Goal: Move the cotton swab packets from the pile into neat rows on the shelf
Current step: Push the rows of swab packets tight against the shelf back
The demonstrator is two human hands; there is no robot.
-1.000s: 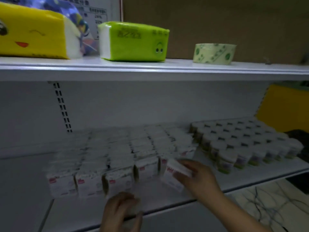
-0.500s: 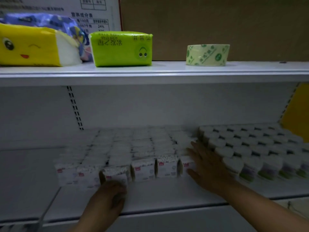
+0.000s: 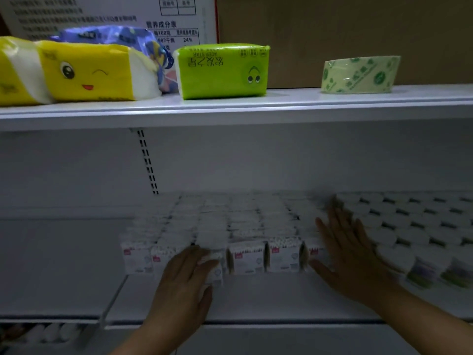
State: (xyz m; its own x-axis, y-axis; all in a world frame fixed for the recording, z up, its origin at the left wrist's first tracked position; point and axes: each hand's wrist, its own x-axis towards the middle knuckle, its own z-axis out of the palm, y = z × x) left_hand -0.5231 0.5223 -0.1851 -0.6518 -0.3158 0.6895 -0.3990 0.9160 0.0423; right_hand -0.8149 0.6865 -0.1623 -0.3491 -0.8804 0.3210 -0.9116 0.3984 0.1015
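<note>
**Both hands at the front row of swab packets**

The cotton swab packets [image 3: 245, 226] stand in tidy rows on the lower shelf [image 3: 268, 301], running from the front edge back to the rear wall. The left hand [image 3: 184, 283] has its fingers curled around one packet [image 3: 214, 267] at the third place in the front row; this packet sits a little forward of its neighbours. The hand covers most of it, so its exact tilt cannot be told. The right hand [image 3: 350, 254] is flat with its fingers straight and slightly spread. It lies against the right end of the packets and hides the last one in the front row.

Just beside that hand, to the right, round tubs [image 3: 399, 226] with white lids fill the rest of the lower shelf. On the upper shelf [image 3: 230, 108] lie a yellow tissue pack [image 3: 94, 73], a blue wrapped pack [image 3: 115, 37] behind it, a green tissue pack [image 3: 222, 71] and a roll of tape [image 3: 359, 75]. A printed carton [image 3: 115, 14] and a cardboard box [image 3: 332, 29] stand behind them.
</note>
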